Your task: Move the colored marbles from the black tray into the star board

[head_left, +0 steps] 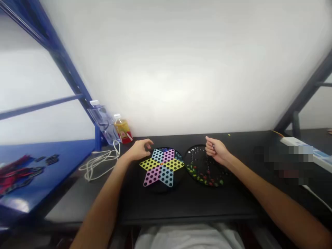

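A star-shaped Chinese checkers board (161, 164) in pink, yellow and blue, dotted with dark holes, lies on a round black base (178, 181). My left hand (140, 150) is at its upper left edge, thumb and fingers curved but apart, with nothing visible between them. To the right is a round black tray (187, 155). Small green, yellow and red pieces (207, 180) lie along its near side, and white ones (198, 149) toward the far side. Above the tray's right part, my right hand (217, 150) has its fingers curled closed; what they hold, if anything, is hidden.
A white cable (101, 159) lies coiled on the black table (194, 207) at left, by a clear bottle (105, 121) and a yellow-and-red bottle (123, 129). A blue table (64, 159) stands further left. On the right is a white power strip (293, 141).
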{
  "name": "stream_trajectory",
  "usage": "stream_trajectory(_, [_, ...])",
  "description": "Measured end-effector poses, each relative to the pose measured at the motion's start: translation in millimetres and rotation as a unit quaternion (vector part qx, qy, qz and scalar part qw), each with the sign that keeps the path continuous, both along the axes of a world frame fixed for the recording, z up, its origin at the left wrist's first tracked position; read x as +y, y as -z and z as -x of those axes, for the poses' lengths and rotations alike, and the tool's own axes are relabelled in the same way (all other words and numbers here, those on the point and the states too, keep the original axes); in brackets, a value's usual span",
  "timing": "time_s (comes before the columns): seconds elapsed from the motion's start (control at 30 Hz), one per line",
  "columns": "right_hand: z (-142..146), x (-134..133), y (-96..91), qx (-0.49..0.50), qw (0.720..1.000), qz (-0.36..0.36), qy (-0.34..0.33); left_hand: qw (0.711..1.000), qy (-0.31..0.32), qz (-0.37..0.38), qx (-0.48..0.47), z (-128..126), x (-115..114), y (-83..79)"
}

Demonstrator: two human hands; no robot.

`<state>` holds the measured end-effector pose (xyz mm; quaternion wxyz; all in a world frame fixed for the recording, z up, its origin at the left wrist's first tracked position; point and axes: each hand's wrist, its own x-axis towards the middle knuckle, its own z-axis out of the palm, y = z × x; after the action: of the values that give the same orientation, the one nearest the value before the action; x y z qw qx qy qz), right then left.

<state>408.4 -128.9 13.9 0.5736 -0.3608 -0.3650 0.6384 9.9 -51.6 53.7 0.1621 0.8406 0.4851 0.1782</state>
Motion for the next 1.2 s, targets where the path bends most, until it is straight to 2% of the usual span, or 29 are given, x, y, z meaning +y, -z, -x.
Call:
stream_trajectory(0.1, [1.2, 0.7, -0.1, 0.018, 1.0, 0.012, 0.005, 0.996, 0.037, 0.069, 0.037, 8.3, -6.2, -13.7])
stream_trajectory(0.17, [2.2, 1.0, -0.2, 0.027, 0.999, 0.018, 0.023, 0.992, 0.032, 0.117, 0.045, 11.6, -7.2, -18.1])
stream_trajectory(0.3, [4.4, 1.1, 1.5, 0.018, 0.999, 0.022, 0.039, 0.994, -0.002, 0.111, -0.005, 10.2, -3.0, -13.4])
stream_trajectory(0.53, [6.4, -0.5, 4.6, -0.008, 1.0, 0.012, 0.014, 0.99, 0.014, 0.126, -0.059, 7.6, 0.6, -1.9])
stream_trajectory(0.7, [9.5, -1.9, 5.7, -0.023, 1.0, 0.013, 0.017, 0.986, 0.018, 0.156, -0.062, 7.4, -1.8, -4.3])
stream_trajectory(0.87, [8.0, 0.1, 7.6, -0.009, 0.996, 0.017, 0.086, 0.973, 0.042, 0.221, -0.057, 8.5, -8.0, -12.3])
stream_trajectory(0.97, [7.5, 3.1, 4.5, 0.016, 0.996, 0.028, 0.088, 0.964, 0.042, 0.254, -0.062, 11.9, -9.7, -16.1])
stream_trajectory(1.07, [16.9, 6.1, -2.7, 0.038, 0.996, 0.047, 0.063, 0.968, 0.023, 0.238, -0.081, 13.3, -6.3, -13.5])
stream_trajectory(1.2, [50.1, 9.4, -14.1, 0.049, 0.998, 0.039, 0.028, 0.988, -0.03, 0.128, -0.076, 9.5, 4.3, 1.3])
